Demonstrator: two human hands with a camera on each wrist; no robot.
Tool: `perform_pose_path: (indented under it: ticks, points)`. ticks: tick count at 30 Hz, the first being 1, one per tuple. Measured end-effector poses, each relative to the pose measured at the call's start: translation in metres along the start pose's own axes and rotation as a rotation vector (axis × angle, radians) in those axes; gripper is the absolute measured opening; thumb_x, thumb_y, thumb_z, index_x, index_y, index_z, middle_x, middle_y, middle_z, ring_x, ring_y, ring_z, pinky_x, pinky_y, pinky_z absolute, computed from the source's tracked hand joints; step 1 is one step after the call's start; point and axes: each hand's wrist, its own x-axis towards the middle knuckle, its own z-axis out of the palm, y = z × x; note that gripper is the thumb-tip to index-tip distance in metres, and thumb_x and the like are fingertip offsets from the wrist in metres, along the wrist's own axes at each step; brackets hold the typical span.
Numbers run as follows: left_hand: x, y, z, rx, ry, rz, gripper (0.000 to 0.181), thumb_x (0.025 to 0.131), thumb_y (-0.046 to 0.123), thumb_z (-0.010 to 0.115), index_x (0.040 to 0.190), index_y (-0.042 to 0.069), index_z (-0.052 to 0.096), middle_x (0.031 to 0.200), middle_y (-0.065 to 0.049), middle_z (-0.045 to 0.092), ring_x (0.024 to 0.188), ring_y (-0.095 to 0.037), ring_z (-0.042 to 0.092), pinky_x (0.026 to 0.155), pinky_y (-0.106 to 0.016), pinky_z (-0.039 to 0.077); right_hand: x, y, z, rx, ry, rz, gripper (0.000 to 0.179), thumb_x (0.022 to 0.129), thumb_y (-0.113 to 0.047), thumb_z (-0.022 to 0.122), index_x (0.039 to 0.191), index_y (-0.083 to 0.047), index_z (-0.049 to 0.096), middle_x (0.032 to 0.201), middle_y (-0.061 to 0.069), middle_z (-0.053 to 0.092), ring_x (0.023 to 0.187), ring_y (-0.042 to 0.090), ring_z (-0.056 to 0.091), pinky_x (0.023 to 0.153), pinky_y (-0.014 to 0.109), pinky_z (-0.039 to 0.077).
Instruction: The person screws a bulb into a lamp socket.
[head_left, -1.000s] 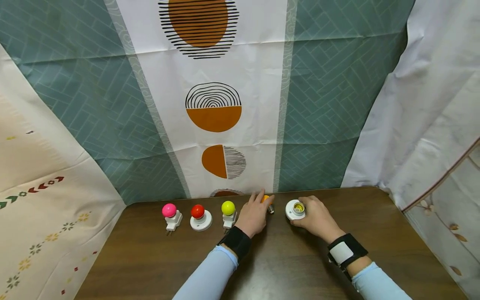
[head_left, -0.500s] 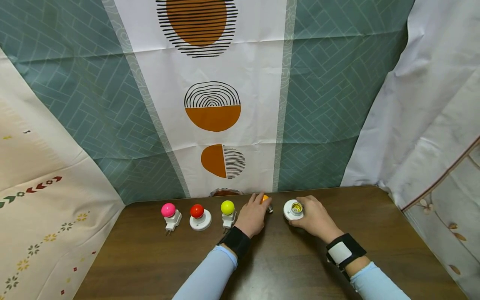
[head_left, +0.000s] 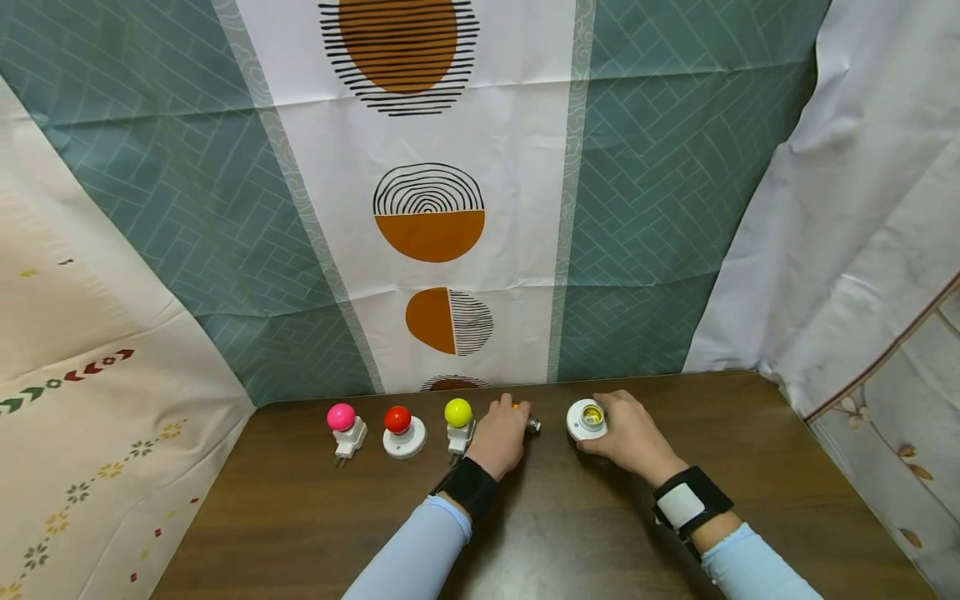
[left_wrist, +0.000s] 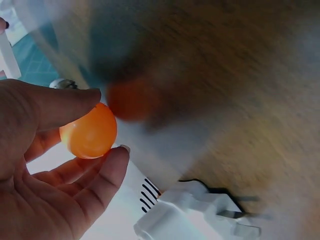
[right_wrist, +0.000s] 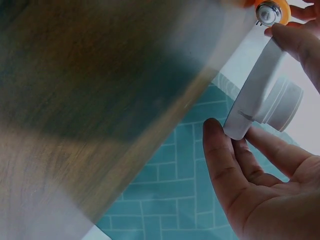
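My left hand pinches an orange light bulb between thumb and fingers. In the head view the fingers cover most of the bulb, and its metal screw base points right. To the right, my right hand grips the rim of a white round lamp holder, whose socket faces up with its yellowish inside showing. From the right wrist view, thumb and fingers span the disc-shaped base, which looks raised off the table. A gap separates the bulb from the lamp holder.
Left of the hands stand a yellow-green bulb in a white plug adapter, a red bulb in a round white holder, and a pink bulb in another plug adapter. Curtains hang behind the wooden table.
My left fingers have closed around the orange bulb and drawn it slightly left and nearer. The right hand keeps its hold on the lamp holder, almost unmoved.
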Motion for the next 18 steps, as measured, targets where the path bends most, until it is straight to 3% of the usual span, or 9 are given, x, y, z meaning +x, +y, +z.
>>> perform_pose_path:
  ticks: [5,11,18]
  points:
    - [-0.008,-0.003,-0.003,-0.015,0.009,0.001,0.044,0.075,0.013,0.075,0.117,0.013,0.059,0.103,-0.010,0.060,0.089,-0.023,0.058,0.077,-0.036,0.054,-0.002,-0.004,0.000,0.019,-0.011,-0.004,0.077,0.056,-0.035,0.088,0.116,0.005,0.061,0.110,0.018,0.060,0.096,0.027,0.058,0.080,0.042,0.051]
    - [-0.021,-0.006,-0.014,-0.093,0.017,-0.018,0.047,0.077,0.019,0.074,0.120,0.012,0.057,0.101,-0.009,0.060,0.087,-0.021,0.059,0.076,-0.035,0.054,-0.005,-0.009,0.000,0.040,-0.031,0.016,0.076,0.055,-0.034,0.088,0.116,0.003,0.060,0.110,0.016,0.062,0.094,0.025,0.058,0.080,0.042,0.051]
    - [-0.047,-0.007,-0.034,-0.297,0.067,-0.060,0.050,0.082,0.027,0.071,0.127,0.015,0.054,0.109,-0.008,0.057,0.084,-0.016,0.057,0.080,-0.034,0.054,-0.013,-0.017,-0.002,0.071,-0.045,0.028,0.080,0.057,-0.034,0.088,0.121,0.001,0.056,0.114,0.014,0.062,0.096,0.024,0.059,0.082,0.041,0.051]
